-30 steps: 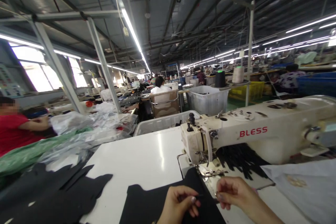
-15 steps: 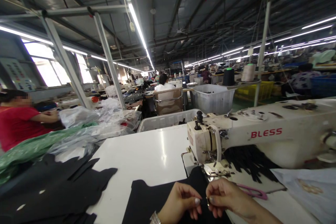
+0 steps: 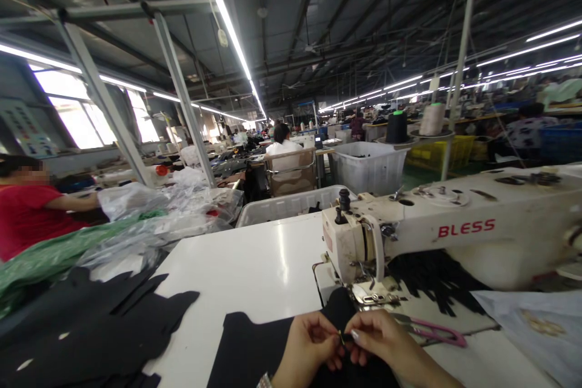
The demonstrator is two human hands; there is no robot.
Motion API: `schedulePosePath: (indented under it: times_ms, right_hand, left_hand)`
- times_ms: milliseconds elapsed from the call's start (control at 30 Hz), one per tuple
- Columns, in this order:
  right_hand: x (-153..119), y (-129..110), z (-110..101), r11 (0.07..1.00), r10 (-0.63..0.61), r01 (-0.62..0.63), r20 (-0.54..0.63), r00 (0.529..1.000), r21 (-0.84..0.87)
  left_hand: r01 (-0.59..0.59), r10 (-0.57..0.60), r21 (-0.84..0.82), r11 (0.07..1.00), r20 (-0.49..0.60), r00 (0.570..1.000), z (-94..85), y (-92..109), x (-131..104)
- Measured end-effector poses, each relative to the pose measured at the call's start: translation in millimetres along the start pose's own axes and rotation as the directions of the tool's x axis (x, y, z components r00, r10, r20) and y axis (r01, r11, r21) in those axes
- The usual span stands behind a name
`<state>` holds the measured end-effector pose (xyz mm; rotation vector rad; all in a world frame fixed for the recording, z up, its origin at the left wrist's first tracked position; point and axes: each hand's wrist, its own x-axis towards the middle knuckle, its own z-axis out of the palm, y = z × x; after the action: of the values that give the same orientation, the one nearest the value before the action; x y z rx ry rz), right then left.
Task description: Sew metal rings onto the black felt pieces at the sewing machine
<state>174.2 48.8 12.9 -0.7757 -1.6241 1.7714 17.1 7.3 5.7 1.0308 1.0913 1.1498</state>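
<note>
My left hand (image 3: 309, 347) and my right hand (image 3: 382, 341) meet at the bottom middle, fingertips pinched together on a small dark piece (image 3: 344, 336) at the edge of a black fabric panel (image 3: 254, 351). The panel lies on the white sewing table (image 3: 245, 273) and runs up to the presser foot (image 3: 373, 298) of a cream BLESS sewing machine (image 3: 454, 227). Pink-handled scissors (image 3: 431, 331) rest on the table just right of my right hand.
Black cut pieces (image 3: 91, 327) are stacked at left, with green and clear plastic bags (image 3: 113, 236) behind. White bins (image 3: 291, 206) stand beyond the table. A person in red (image 3: 31, 212) works at left. Thread cones (image 3: 397, 127) stand above the machine. Pale fabric (image 3: 536, 327) lies at right.
My hands have come together: the right hand moved left from beside the presser foot to meet the left. The scissors now show on the table. The view shifted slightly left.
</note>
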Motion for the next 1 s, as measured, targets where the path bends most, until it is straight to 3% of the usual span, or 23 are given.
schedulePosePath:
  times_ms: [133, 267, 367, 500, 633, 733, 900, 1000]
  right_hand:
    - [1, -4, 7, 1.000, -0.024, 0.024, 0.006, 1.000, -0.014]
    - [4, 2, 12, 0.995, -0.010, 0.000, -0.102, 0.995, -0.101]
    - [6, 6, 10, 0.992, -0.037, 0.013, -0.181, 0.983, -0.128]
    - [5, 6, 4, 1.000, -0.019, 0.015, -0.179, 0.984, -0.024]
    - [1, 5, 7, 1.000, -0.002, 0.007, -0.179, 0.984, 0.027]
    - [-2, 1, 12, 1.000, 0.008, -0.007, -0.163, 0.987, 0.008]
    - [-6, -4, 14, 0.999, -0.026, 0.023, -0.149, 0.989, -0.023]
    - [-9, -8, 15, 0.998, -0.004, -0.004, -0.144, 0.990, -0.057]
  left_hand:
    - [-0.034, 0.036, 0.039, 0.999, -0.056, 0.998, -2.3, -9, 2]
    - [-0.041, 0.044, 0.054, 0.998, -0.039, 0.998, -2.6, -11, 0]
    - [-0.082, 0.081, 0.020, 0.996, 0.045, 0.996, -1.1, -1, -6]
    - [-0.088, 0.090, -0.022, 0.996, 0.209, 0.974, -0.1, 10, -10]
    - [-0.106, 0.108, -0.021, 0.994, 0.092, 0.990, -2.6, 2, -8]
    - [-0.168, 0.165, 0.069, 0.983, 0.050, 0.985, -4.5, -2, -6]
    - [-0.432, 0.412, 0.261, 0.863, 0.129, 0.902, -3.5, 6, -8]
    - [-0.484, 0.462, 0.319, 0.814, 0.147, 0.874, -3.4, 7, -9]
